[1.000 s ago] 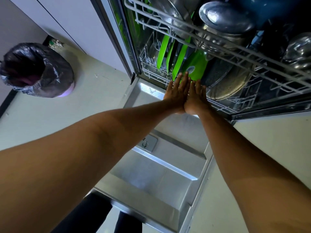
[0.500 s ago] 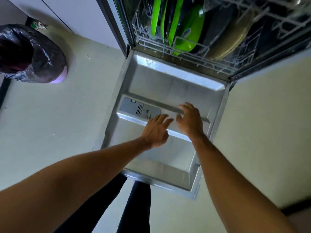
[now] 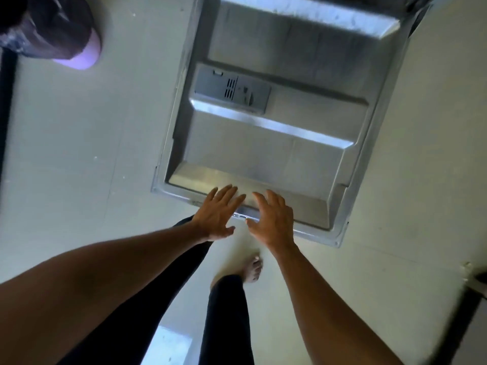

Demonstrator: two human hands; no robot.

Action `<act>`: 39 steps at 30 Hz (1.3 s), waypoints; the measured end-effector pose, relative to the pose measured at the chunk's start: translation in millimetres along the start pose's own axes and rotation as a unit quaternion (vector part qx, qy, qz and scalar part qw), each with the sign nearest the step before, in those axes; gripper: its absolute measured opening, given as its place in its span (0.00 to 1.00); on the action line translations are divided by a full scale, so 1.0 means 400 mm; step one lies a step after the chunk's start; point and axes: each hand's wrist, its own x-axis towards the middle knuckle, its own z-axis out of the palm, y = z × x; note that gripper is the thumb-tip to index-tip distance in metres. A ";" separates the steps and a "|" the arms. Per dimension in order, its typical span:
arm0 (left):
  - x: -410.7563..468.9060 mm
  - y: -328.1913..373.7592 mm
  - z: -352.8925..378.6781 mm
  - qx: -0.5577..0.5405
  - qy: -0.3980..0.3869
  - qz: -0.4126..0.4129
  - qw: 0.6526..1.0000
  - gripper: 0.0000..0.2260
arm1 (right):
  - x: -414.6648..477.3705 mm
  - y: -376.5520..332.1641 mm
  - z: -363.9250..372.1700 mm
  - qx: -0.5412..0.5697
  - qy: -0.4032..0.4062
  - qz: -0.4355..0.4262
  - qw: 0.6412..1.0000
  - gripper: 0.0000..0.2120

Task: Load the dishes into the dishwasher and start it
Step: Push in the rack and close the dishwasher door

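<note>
1. The dishwasher door (image 3: pixel 276 154) is lying fully open and flat, its steel inner face turned up at the camera. Its far end is running out of the top of the view.
2. The detergent dispenser (image 3: pixel 232 88), a grey lidded panel, is sitting in the far-left part of the door's inner face, just above a raised ridge that is crossing the door.
3. The left hand (image 3: pixel 217 213) is reaching over the door's near edge, left of centre. Its fingers are spreading straight and gripping nothing.
4. The right hand (image 3: pixel 272 219) is reaching just beside it, over the same edge. Its fingers are also spreading loosely and grasping nothing.
5. I cannot tell whether either hand is touching the metal.
6. The two hands are staying apart, with a narrow gap showing between the thumbs.
7. No dishes are showing in this view.
8. A bin (image 3: pixel 52 27) lined with a black bag is standing on the pale floor (image 3: pixel 79 154), well left of the door.
9. The person's dark-clad legs (image 3: pixel 226 312) and one bare foot (image 3: pixel 253 270) are showing below the hands, near the door's edge.
</note>
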 end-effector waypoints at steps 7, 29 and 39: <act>0.026 0.000 0.151 0.079 0.068 -0.029 0.994 0.48 | -0.014 0.055 0.212 -0.111 0.062 -0.035 0.991 0.50; 0.108 -0.085 0.156 0.184 0.183 0.080 0.962 0.42 | 0.043 0.094 0.344 -0.142 0.327 -0.027 0.934 0.32; 0.080 -0.073 0.144 0.146 0.176 0.063 0.971 0.44 | -0.073 -0.004 0.372 0.339 0.451 0.277 0.778 0.32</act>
